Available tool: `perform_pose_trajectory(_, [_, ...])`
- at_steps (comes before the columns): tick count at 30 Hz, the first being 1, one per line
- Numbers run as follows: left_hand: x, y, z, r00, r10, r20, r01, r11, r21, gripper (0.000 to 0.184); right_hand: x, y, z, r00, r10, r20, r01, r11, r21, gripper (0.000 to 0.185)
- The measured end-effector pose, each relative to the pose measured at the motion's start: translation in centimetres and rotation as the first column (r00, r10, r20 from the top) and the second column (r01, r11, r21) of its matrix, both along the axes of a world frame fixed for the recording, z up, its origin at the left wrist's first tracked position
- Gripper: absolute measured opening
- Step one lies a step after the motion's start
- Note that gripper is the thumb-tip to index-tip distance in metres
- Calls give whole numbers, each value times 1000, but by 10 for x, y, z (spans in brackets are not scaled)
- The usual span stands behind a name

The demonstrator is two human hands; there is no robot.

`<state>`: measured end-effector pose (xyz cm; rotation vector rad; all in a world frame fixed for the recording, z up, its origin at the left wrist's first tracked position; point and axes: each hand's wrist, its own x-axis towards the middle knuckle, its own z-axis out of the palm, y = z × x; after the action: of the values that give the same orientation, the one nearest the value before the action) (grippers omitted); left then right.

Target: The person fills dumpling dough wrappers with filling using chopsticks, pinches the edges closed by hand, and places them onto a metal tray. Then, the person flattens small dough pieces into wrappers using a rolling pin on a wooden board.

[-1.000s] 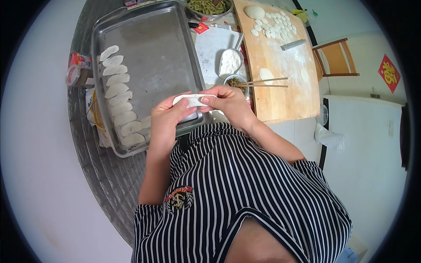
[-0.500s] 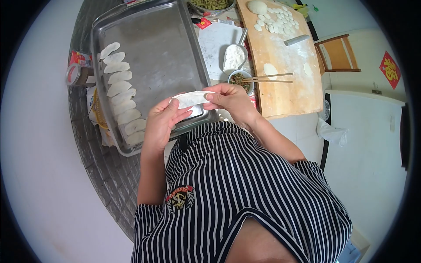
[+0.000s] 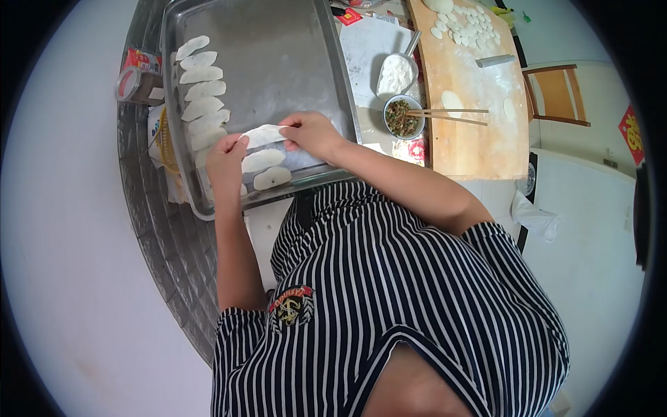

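Note:
A long white dumpling (image 3: 264,136) is stretched between my two hands over a large metal tray (image 3: 285,69). My left hand (image 3: 226,161) pinches its left end between thumb and fingers. The other end sits in the closed fingertips of my right hand (image 3: 311,135). Just below it, two more dumplings, an upper one (image 3: 262,160) and a lower one (image 3: 272,178), lie on the tray. A column of several dumplings (image 3: 203,90) runs down the tray's left side, its lower part hidden behind my left hand.
Right of the tray are a bowl of chopped filling (image 3: 401,119) with chopsticks (image 3: 451,111) across its rim and a scoop of flour (image 3: 396,74). A wooden board (image 3: 479,153) bears dough pieces (image 3: 472,29), a rolling pin (image 3: 495,61) and flat wrappers (image 3: 452,101). A jar (image 3: 139,87) stands left.
Both hands have carried the dumpling left and slightly up, farther over the tray, keeping hold of its ends. The view has shifted, and the two dumplings below now show.

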<state>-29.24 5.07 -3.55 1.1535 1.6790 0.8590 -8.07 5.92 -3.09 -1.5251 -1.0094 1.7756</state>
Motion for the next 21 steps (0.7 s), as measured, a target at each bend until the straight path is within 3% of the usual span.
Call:
perform_pose_trajectory(7, [-15,2,-43,969,-37,-245,30,999,-31,25,-27,8,-50,941,150,304,-187,978,96,22])
perform_pose_trajectory(9, [-17,2,-51,910,43,-413,26,987,160,28,-22,4,-47,921,154,357,-223,962,159,23])
perform_pose_trajectory(11, [-23,0,-43,900,89,-427,17,971,238,27,-5,-9,-20,895,137,425,-259,935,243,24])
perform_pose_trajectory(12, [-25,-1,-36,891,132,-434,12,949,314,27,6,-17,-14,942,154,298,-223,951,213,27])
perform_pose_trajectory(14, [-20,-6,-7,945,141,-295,-49,953,300,25,38,-35,18,978,163,134,-186,965,185,27])
perform_pose_trajectory(15, [-21,-7,0,942,128,-312,-42,963,267,25,57,-46,41,990,99,103,-118,974,192,26])
perform_pose_trajectory(16, [-18,-10,3,942,163,-293,-70,950,304,26,81,-57,64,986,15,165,-74,932,354,23])
perform_pose_trajectory(17, [-12,-12,13,960,183,-213,-135,966,222,26,108,-66,81,975,-71,211,-46,862,505,21])
perform_pose_trajectory(19, [-7,-16,17,964,156,-217,-114,975,193,27,174,-79,93,923,-381,-49,312,668,675,23])
perform_pose_trajectory(21, [5,-18,16,970,192,-149,-162,968,189,25,247,-77,127,629,-777,-10,548,435,714,25])
